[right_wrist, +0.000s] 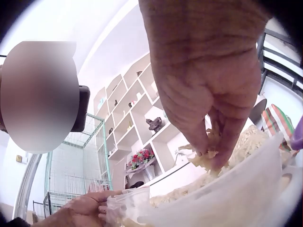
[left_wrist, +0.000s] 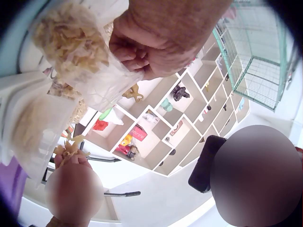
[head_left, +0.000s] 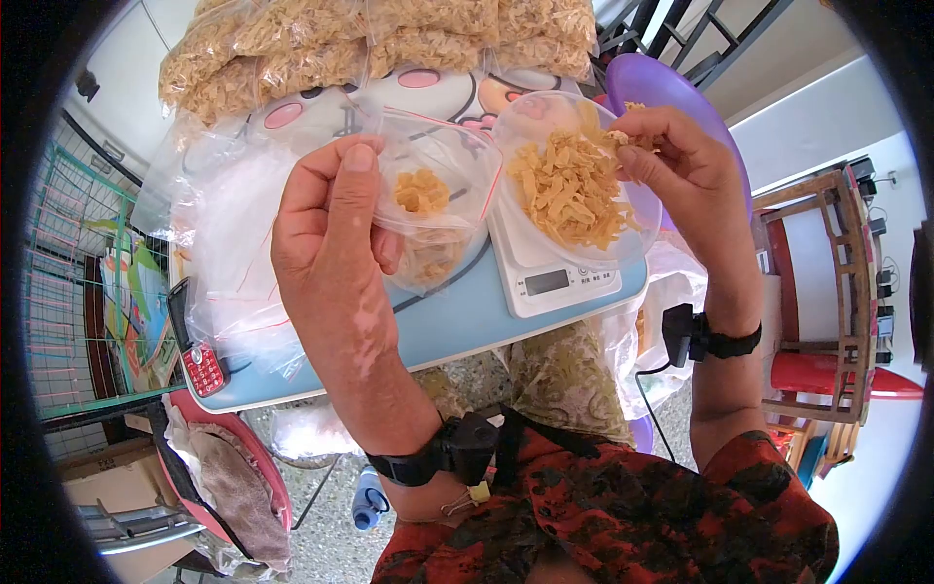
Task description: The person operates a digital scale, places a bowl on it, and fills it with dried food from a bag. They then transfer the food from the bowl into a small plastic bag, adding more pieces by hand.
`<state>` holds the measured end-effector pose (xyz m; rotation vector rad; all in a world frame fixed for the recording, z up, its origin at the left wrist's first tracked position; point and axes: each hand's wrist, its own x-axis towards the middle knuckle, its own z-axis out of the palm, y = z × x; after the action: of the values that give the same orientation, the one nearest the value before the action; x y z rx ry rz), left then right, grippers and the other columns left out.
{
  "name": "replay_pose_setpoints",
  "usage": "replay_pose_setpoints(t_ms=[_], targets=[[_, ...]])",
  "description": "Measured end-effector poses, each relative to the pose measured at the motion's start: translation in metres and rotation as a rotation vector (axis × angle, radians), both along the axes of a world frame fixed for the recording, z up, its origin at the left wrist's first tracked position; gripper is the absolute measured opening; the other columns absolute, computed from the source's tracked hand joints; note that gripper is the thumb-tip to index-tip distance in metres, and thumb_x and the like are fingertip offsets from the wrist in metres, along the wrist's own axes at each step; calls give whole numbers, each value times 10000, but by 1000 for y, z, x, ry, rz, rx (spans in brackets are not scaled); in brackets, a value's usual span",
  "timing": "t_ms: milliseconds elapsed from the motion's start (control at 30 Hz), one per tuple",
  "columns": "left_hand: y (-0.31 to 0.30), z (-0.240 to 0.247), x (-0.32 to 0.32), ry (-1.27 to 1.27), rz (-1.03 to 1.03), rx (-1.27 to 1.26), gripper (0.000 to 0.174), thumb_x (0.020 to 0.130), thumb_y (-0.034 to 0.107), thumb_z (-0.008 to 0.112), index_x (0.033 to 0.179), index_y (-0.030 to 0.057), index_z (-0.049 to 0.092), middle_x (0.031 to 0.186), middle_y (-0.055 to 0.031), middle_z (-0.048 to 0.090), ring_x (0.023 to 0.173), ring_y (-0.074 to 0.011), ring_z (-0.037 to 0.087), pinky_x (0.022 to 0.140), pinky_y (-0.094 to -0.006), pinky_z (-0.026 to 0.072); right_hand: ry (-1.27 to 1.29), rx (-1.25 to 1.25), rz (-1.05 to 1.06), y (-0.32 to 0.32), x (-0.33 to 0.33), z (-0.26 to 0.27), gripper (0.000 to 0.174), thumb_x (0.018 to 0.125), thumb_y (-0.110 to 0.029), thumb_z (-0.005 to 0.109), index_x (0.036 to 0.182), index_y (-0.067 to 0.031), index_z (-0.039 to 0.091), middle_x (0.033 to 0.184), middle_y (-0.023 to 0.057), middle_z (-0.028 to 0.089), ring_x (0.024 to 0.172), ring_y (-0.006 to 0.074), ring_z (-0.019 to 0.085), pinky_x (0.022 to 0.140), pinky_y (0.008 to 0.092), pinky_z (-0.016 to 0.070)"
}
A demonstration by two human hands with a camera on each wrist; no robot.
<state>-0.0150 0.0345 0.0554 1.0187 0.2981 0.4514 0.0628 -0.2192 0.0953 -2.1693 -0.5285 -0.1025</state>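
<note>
The left hand pinches the rim of a clear plastic bag with a red line along its edge; yellowish flakes lie inside it. In the left wrist view the bag hangs from that hand. To the right, a clear bowl of flakes stands on a white scale. The right hand pinches some flakes over the bowl's right rim. Flakes show between the fingertips of the right hand in the right wrist view.
Large filled bags line the table's far side. Empty clear bags and a red phone are at the left of the blue table. A purple round object stands behind the bowl.
</note>
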Motion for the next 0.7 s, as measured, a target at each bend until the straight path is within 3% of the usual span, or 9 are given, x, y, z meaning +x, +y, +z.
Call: replay_pose_setpoints(t_ms=[400, 700], targets=[[1, -1, 0, -8, -11, -7, 197, 952, 201, 647, 1016, 14, 643, 694, 48, 517, 519, -24, 370, 454, -182, 271, 425, 535, 103, -1, 0, 5, 150, 948, -55, 606, 1088, -4, 627, 1024, 57, 655, 863, 114, 658, 800, 261, 580], [1, -2, -1, -7, -8, -7, 195, 947, 218, 652, 1017, 37, 653, 692, 58, 522, 517, -16, 360, 446, -178, 256, 506, 642, 123, 1, -3, 4, 164, 952, -46, 594, 1106, 5, 618, 1062, 66, 642, 919, 140, 654, 822, 296, 600]])
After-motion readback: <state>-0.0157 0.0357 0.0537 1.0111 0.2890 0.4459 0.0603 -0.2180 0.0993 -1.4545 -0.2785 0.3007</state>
